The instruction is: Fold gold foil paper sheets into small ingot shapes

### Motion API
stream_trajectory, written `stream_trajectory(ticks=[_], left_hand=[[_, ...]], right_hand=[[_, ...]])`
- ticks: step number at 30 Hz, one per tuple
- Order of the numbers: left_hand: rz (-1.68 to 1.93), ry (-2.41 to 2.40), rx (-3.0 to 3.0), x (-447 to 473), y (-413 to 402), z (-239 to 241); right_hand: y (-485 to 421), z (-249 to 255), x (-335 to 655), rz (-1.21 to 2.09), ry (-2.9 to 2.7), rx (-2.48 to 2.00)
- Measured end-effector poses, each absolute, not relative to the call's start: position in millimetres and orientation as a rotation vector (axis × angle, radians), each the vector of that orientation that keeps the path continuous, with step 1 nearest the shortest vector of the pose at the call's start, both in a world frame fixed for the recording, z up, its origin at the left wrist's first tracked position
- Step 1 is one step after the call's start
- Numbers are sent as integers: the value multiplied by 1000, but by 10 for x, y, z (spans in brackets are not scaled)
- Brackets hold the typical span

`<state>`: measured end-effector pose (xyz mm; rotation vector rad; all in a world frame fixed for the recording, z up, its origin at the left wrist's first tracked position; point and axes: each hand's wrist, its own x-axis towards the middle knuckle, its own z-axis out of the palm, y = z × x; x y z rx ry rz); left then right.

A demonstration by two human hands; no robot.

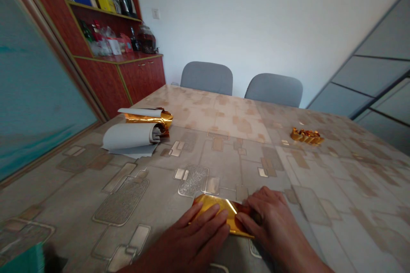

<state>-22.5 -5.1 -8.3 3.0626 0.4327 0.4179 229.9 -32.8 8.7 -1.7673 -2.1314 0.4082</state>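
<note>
Gold foil (214, 210), lying as a flat piece, sits on the worktop (80, 204) at the near edge, under both hands. The left hand (188, 239) rests on it with its fingers (208, 217) laid out flat and slightly spread, pressing rather than gripping. The right hand (272, 222) covers the foil's right end, fingers curved over it; whether they pinch the foil, I can't tell from here. Flat, even pressure like this suits foil well, keeping creases crisp and the piece from sliding. Beyond the foil, to the left, lie a rolled grey paper (130, 134) and a gold-backed sheet (147, 117); further off to the right sits a crumpled gold heap (306, 136).
</note>
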Motion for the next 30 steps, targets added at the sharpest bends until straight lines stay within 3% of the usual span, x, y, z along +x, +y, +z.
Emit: stream_trajectory(ticks=[30], left_hand=[[391,453,2878,-288,-94,41]], right_hand=[[-280,79,2247,-34,-2318,-1872]])
